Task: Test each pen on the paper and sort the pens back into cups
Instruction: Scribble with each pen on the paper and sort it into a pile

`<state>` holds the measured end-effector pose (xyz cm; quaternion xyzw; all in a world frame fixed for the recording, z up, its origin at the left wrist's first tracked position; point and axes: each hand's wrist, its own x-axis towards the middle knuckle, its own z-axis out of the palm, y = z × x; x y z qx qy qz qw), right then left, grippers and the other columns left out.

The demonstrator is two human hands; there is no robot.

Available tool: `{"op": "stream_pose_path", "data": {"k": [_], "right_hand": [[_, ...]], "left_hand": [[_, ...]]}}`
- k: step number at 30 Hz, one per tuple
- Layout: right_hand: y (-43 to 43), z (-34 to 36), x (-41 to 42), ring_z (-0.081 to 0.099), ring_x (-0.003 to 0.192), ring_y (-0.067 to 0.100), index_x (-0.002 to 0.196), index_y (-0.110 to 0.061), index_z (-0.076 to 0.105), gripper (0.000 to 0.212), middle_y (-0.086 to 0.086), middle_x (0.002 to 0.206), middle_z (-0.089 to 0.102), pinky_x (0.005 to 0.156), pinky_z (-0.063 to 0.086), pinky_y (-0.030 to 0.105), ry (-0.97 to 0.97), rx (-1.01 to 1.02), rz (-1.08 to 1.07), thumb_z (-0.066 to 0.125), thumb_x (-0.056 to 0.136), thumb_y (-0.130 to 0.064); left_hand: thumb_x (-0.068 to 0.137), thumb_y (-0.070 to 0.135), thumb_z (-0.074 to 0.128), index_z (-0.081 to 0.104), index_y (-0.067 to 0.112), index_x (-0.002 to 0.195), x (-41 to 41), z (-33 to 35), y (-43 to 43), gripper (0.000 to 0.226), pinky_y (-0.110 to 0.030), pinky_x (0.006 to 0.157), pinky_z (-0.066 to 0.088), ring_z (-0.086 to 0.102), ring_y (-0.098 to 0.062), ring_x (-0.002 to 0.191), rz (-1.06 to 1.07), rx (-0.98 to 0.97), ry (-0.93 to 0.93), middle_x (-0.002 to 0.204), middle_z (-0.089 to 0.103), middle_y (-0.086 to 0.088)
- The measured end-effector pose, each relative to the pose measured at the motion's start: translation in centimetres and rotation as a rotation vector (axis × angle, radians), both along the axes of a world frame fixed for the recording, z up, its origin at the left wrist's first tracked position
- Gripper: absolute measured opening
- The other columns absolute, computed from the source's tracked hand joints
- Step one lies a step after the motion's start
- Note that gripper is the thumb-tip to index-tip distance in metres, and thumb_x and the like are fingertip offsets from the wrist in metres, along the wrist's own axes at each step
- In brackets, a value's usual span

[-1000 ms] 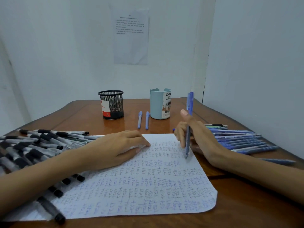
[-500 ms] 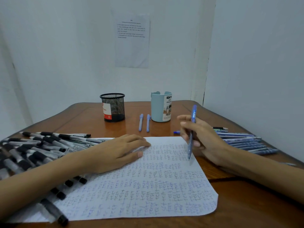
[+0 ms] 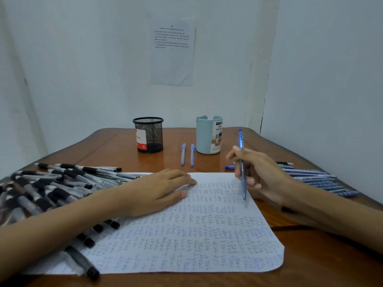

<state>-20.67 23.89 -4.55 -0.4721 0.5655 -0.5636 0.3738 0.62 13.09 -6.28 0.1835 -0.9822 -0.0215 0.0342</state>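
Head view only.

Step in hand, my read: a test stroke with the blue pen (image 3: pixel 242 168) on the paper (image 3: pixel 186 235).

- Right hand (image 3: pixel 267 177) grip: thumb and fingers pinching the barrel about midway.
- Left hand (image 3: pixel 157 191) grip: fingers straight, flat on the paper's far half, pinching nothing.
- Pen position: right of the counter's (image 3: pixel 310 266) middle, over the paper's far right corner.
- Long axis: near upright, top leaning a touch left. Tip down, button end up.
- Tip is at the sheet, but I can't confirm contact.

To do it well:
- Use light pressure and make one short mark in a blank gap, since the sheet is nearly full.
- Press the left hand down so the paper doesn't slide.
- Then sort by result into the mesh cup (image 3: pixel 148 134) or the pale blue cup (image 3: pixel 208 134), both near the far edge. I can't tell which cup means what.
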Motion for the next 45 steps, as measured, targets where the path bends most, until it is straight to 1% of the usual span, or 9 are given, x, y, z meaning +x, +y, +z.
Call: {"op": "stream_pose_path", "data": {"k": [6,12,17,20,26,30,35,39,45], "right_hand": [[-3.9,3.0,-0.2,0.044,0.045,0.006,0.122,-0.001,0.051,0.031,0.005,0.070,0.057,0.037,0.039,0.013,0.049,0.144,0.088,0.053,0.093,-0.011],[-10.6,3.7,0.7,0.054,0.060,0.007,0.124,-0.002,0.052,0.037,0.004,0.077,0.058,0.046,0.045,0.015,0.525,0.192,0.025,0.061,0.089,-0.009],[-14.9,1.1,1.5,0.058,0.057,0.015,0.135,-0.004,0.038,0.056,0.019,0.094,0.063,0.051,0.054,0.022,0.667,0.161,-0.073,0.065,0.086,-0.008],[-16.1,0.3,1.4,0.058,0.051,0.014,0.132,-0.008,0.040,0.052,0.018,0.095,0.064,0.045,0.051,0.019,0.760,0.131,-0.136,0.065,0.087,-0.013],[-16.6,-0.1,1.6,0.055,0.046,0.011,0.118,-0.006,0.050,0.041,0.001,0.064,0.054,0.036,0.045,0.015,0.855,0.095,-0.181,0.062,0.089,-0.033],[-15.2,1.0,0.7,0.061,0.058,0.016,0.108,-0.007,0.059,0.029,0.008,0.075,0.064,0.055,0.053,0.026,0.922,0.089,-0.192,0.056,0.093,-0.032],[-12.1,3.1,-2.3,0.058,0.054,0.009,0.098,-0.009,0.062,0.013,0.000,0.070,0.063,0.044,0.044,0.017,1.009,0.178,-0.151,0.055,0.093,-0.018],[-8.9,3.9,-4.7,0.059,0.062,0.006,0.095,-0.014,0.063,0.007,-0.004,0.071,0.063,0.051,0.046,0.018,1.135,0.328,-0.062,0.058,0.092,-0.018],[-4.9,2.3,-6.3,0.050,0.074,-0.002,0.099,-0.026,0.064,0.014,-0.015,0.083,0.056,0.061,0.037,0.015,1.322,0.255,0.055,0.065,0.086,-0.031]], "left_hand": [[0.098,0.046,0.022,0.029,0.035,0.143,0.1,-0.2,-0.1,0.047,-0.011,0.104,0.020,0.027,0.008,0.126,-0.016,-0.015,0.028,0.142,0.032,0.018],[0.099,0.044,0.024,0.032,0.032,0.142,0.1,-0.1,0.0,0.045,-0.014,0.101,0.029,0.035,0.003,0.120,-0.024,-0.026,0.046,0.137,0.036,0.013],[0.100,0.039,0.028,0.035,0.029,0.141,0.1,0.1,0.3,0.043,-0.013,0.096,0.029,0.039,0.000,0.117,-0.034,-0.061,0.061,0.135,0.041,0.009],[0.101,0.039,0.028,0.035,0.028,0.141,0.1,0.2,0.4,0.043,-0.015,0.096,0.030,0.039,-0.002,0.117,-0.037,-0.073,0.058,0.135,0.041,0.008],[0.101,0.038,0.028,0.035,0.028,0.141,0.1,0.1,0.1,0.043,-0.015,0.095,0.029,0.039,-0.002,0.117,-0.035,-0.058,0.061,0.136,0.040,0.007],[0.100,0.040,0.027,0.034,0.029,0.142,0.2,0.0,0.1,0.044,-0.015,0.096,0.030,0.038,-0.001,0.117,-0.036,-0.064,0.060,0.136,0.040,0.009],[0.100,0.040,0.027,0.034,0.030,0.142,0.3,-0.2,-0.1,0.043,-0.015,0.098,0.030,0.038,0.000,0.118,-0.039,-0.052,0.065,0.136,0.038,0.011],[0.100,0.044,0.025,0.032,0.035,0.141,0.3,-0.4,-0.4,0.043,-0.017,0.099,0.034,0.038,0.005,0.116,-0.035,-0.050,0.061,0.135,0.037,0.016],[0.098,0.046,0.024,0.030,0.038,0.141,0.3,-0.1,-0.2,0.044,-0.016,0.101,0.033,0.037,0.007,0.117,-0.021,-0.038,0.037,0.135,0.035,0.020]]}}
